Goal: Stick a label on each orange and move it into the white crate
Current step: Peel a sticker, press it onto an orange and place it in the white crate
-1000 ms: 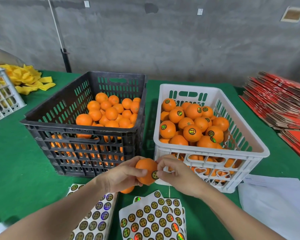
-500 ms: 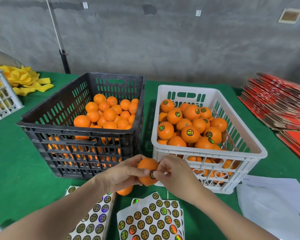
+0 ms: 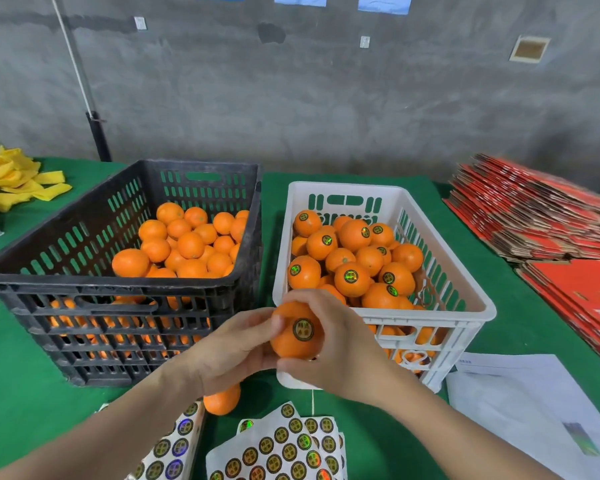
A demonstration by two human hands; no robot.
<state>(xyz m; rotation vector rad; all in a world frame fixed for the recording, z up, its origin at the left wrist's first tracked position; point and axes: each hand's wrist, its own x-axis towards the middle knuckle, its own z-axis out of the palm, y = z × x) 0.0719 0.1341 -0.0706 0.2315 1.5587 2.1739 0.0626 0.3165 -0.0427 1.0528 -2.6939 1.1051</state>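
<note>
Orange (image 3: 293, 344) in my hands has its label (image 3: 303, 329) on, round dark sticker facing up at me, so the sticking part for this one looks done. Both hands are clamped on it. My left hand (image 3: 229, 355) grips it from the left and my right hand (image 3: 340, 355) curls over the top and underneath. I'm holding this orange just in front of the near rim of the white crate (image 3: 478, 301), above the desk (image 3: 21, 375), not inside yet. So the drop-in is what's left for this piece.

Big picture: the white crate has a decent pile, most showing stickers. A few show none, but they might just be turned away.

The black crate (image 3: 111, 278) to its left is loaded with bare oranges, and more show through the slots lower down, so I'd guess there's a long way to go. One loose orange (image 3: 222, 401) sits on the desk under my left wrist, no sticker that I can see. The sticker sheets (image 3: 284, 448) near me have plenty of labels left.
</note>
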